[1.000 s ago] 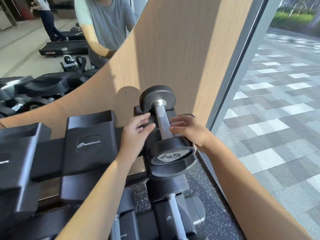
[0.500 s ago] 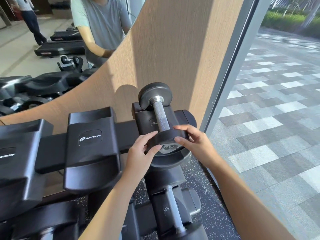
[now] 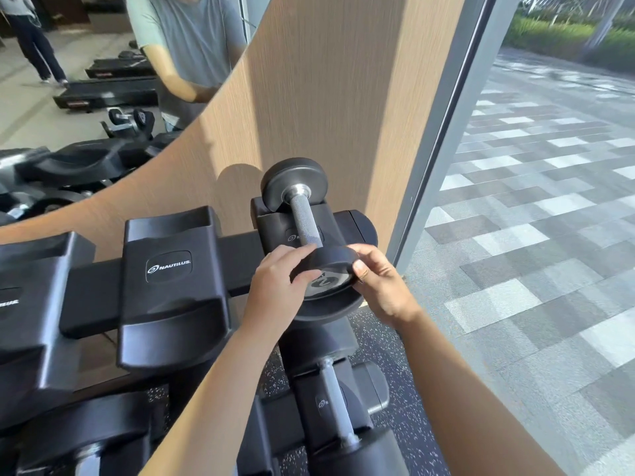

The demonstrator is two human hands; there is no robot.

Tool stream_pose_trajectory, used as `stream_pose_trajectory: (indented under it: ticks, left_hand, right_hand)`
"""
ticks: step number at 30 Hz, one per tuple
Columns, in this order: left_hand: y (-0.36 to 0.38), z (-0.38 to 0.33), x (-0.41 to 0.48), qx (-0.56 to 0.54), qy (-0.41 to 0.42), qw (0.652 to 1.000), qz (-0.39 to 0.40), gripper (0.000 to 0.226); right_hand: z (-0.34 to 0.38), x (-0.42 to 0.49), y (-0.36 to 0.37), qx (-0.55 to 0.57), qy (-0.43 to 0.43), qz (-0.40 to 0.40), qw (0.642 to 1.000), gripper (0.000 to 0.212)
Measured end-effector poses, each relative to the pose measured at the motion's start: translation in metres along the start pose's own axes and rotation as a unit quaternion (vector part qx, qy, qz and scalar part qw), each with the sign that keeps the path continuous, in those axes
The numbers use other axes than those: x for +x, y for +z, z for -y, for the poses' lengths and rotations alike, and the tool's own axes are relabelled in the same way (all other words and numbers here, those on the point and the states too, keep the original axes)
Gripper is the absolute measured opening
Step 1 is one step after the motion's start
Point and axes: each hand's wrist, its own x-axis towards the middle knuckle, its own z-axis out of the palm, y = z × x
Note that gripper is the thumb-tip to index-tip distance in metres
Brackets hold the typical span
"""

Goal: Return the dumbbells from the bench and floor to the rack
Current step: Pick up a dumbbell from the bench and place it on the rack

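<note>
Both my hands are on the near head of the dumbbell (image 3: 311, 235), which lies in the rightmost cradle on the top tier of the rack (image 3: 171, 280), its knurled handle running from about 12 o'clock, where the far head sits against the wooden wall panel (image 3: 343, 97), down toward me at 6 o'clock. My left hand (image 3: 275, 283) comes in from 7 o'clock: its grip is half curled, fingers laid over the top rim of the near head and the thumb pressed against the disc's left edge, so it cups the head rather than closing fully around it. My right hand (image 3: 381, 283) comes in from 5 o'clock, and its grip is a pinch, thumb on the front face of the disc and fingers wrapped over the right side of the rim. Neither hand touches the handle. The near head rests in the rounded lip of the cradle, just below my fingers. At 9 o'clock from the dumbbell stands an empty cradle (image 3: 165, 235) marked Nautilus, and another one sits further left at the frame's edge. On the lower tier, at 6 o'clock, a second dumbbell (image 3: 335, 403) lies in its own cradle, partly behind my left forearm. The speckled floor (image 3: 405, 389) shows between the rack and the window (image 3: 532, 235) at 3 o'clock.
</note>
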Motion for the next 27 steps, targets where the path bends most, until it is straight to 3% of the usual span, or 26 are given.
stream_pose_trajectory:
  ticks: [3,7,10,13,16,22,27]
  left_hand:
    - [0.004,0.000,-0.003,-0.049,-0.013,0.999,-0.014,0.039]
    - [0.004,0.010,-0.013,-0.146,-0.072,0.987,-0.015,0.043]
    - [0.009,0.015,-0.019,-0.180,-0.110,0.977,-0.037,0.044]
    - [0.017,0.017,-0.023,-0.225,-0.144,0.962,-0.058,0.043]
    - [0.019,0.021,-0.027,-0.249,-0.157,0.954,-0.058,0.042]
    - [0.020,0.017,-0.025,-0.232,-0.150,0.960,-0.041,0.036]
    - [0.014,0.012,-0.015,-0.154,-0.117,0.981,-0.020,0.036]
  right_hand:
    - [0.001,-0.002,-0.004,-0.016,0.009,-0.016,1.000,0.027]
    - [0.017,-0.004,-0.002,-0.172,-0.013,-0.018,0.985,0.027]
    - [0.034,-0.004,0.010,-0.348,-0.057,-0.006,0.936,0.031]
    - [0.043,-0.002,0.023,-0.507,-0.097,0.039,0.856,0.034]
    - [0.049,-0.001,0.030,-0.554,-0.093,0.051,0.826,0.035]
    - [0.049,0.001,0.028,-0.556,-0.073,0.034,0.827,0.032]
    - [0.036,-0.001,0.013,-0.448,-0.058,-0.008,0.892,0.030]
